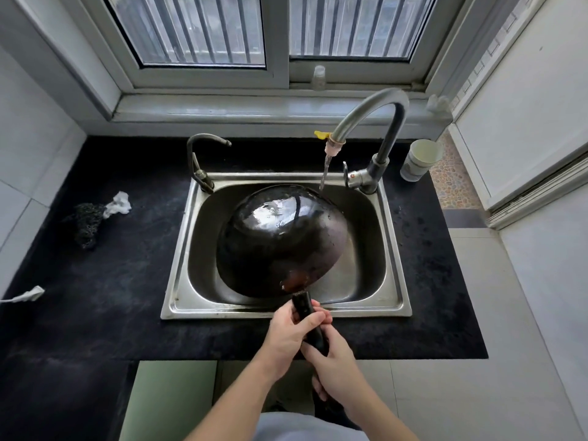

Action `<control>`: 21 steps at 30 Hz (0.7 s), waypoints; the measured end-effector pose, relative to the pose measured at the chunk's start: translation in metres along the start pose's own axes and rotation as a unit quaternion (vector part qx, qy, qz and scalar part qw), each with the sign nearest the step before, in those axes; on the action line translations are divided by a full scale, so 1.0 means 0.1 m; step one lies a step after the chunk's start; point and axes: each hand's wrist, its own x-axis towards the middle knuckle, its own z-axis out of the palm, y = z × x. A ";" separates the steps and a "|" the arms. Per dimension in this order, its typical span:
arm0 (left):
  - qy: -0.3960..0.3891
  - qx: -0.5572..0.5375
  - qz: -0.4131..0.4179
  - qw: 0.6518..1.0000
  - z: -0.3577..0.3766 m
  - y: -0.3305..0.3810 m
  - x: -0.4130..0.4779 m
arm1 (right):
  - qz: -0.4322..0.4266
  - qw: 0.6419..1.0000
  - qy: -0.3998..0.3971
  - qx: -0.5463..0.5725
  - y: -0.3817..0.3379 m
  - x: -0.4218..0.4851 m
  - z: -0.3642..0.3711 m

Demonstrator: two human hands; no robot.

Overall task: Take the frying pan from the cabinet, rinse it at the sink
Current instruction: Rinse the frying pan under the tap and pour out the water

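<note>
The dark frying pan [283,237] lies turned over in the steel sink [178,249], its wet rounded underside facing up. Its black handle [304,308] sticks out over the sink's front rim toward me. My left hand [291,334] grips the handle from the left, and my right hand [334,361] grips it just behind, lower on the handle. Water runs in a thin stream from the tall curved tap [375,122] and lands on the pan's far right edge.
A smaller tap [200,160] stands at the sink's back left. On the black counter [95,281] lie a dark scouring pad with a white scrap [92,218] at the left and a white cup [420,159] at the back right. A small bottle [318,77] sits on the window sill.
</note>
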 end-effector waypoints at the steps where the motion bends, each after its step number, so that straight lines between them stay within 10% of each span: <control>1: -0.003 -0.004 -0.004 1.000 0.01 0.00 0.01 | -0.013 0.999 0.031 -0.040 0.02 0.02 0.02; 21: -0.025 -0.065 -0.077 0.995 0.15 -0.19 0.24 | -0.068 0.981 0.061 -0.170 0.36 0.24 -0.32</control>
